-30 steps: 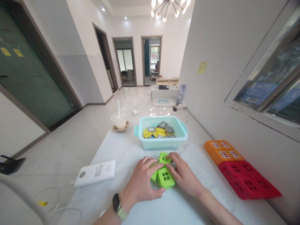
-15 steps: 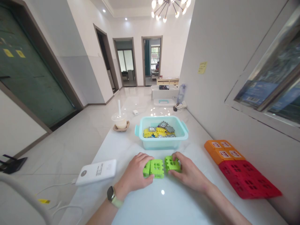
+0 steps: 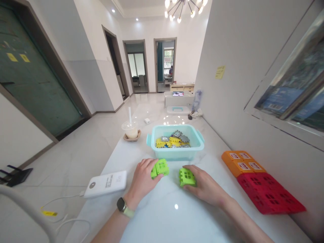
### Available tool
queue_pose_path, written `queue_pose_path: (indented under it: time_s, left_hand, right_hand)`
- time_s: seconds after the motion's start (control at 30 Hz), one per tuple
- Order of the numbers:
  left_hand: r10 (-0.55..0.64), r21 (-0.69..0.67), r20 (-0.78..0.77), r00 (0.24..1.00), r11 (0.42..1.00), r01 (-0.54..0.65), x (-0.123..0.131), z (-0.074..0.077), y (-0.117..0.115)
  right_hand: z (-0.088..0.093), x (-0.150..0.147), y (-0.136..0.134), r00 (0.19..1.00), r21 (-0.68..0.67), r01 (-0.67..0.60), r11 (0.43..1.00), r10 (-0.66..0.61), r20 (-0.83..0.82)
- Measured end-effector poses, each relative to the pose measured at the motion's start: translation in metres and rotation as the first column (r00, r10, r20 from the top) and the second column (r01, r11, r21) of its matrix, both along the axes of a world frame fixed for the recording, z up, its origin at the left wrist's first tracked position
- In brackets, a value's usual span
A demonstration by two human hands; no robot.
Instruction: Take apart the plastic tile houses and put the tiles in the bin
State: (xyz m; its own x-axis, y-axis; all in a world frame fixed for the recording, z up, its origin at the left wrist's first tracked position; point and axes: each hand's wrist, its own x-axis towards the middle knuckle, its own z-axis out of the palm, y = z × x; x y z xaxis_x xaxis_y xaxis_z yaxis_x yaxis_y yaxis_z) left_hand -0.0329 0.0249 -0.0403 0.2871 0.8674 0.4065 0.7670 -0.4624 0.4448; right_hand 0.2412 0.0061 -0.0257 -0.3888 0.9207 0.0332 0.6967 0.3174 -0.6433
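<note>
My left hand (image 3: 143,178), with a watch on its wrist, is closed round a pair of joined green building blocks (image 3: 161,167) with window-like openings. They are just in front of the light-blue tub (image 3: 174,156). To the right, my right hand (image 3: 204,183) grips a single green building block (image 3: 186,177) between thumb and fingers, low over the table. A gap separates the two green pieces. Yellow and grey toothed pieces (image 3: 174,139) lie in the tub. My palms hide parts of both green pieces.
At the right by the wall are joined orange blocks (image 3: 239,163) and red blocks (image 3: 269,194). A white power bank (image 3: 106,184) with a cable lies at left. Behind it stands a drink cup (image 3: 131,130) in a holder. A clear bottle (image 3: 197,101) stands farther back.
My left hand has lifted its green blocks away from me and slightly left, tilting them. My right hand has barely moved, and the gap between the green pieces has widened.
</note>
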Motion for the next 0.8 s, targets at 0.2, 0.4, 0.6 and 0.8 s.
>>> queue_pose_path:
  time_s: [0.2, 0.4, 0.6, 0.8]
  left_hand:
    - [-0.252, -0.007, 0.120, 0.960, 0.967, 0.255, 0.034, 0.000, -0.031]
    - [-0.244, -0.241, 0.407, 0.880, 0.901, 0.361, 0.062, -0.020, -0.044]
    - [-0.183, -0.360, 0.511, 0.840, 0.842, 0.402, 0.052, -0.022, -0.037]
    - [-0.206, -0.387, 0.527, 0.825, 0.805, 0.449, 0.050, -0.012, -0.038]
  right_hand:
    - [0.008, -0.014, -0.008, 0.973, -0.064, 0.033, 0.997, -0.046, -0.227]
    - [0.006, -0.034, -0.021, 0.907, -0.091, -0.213, 0.973, 0.162, -0.388]
    - [0.003, -0.037, -0.022, 0.936, -0.036, -0.182, 0.983, 0.162, -0.313]
    - [-0.004, -0.033, -0.020, 0.953, 0.022, -0.080, 0.997, 0.083, -0.290]
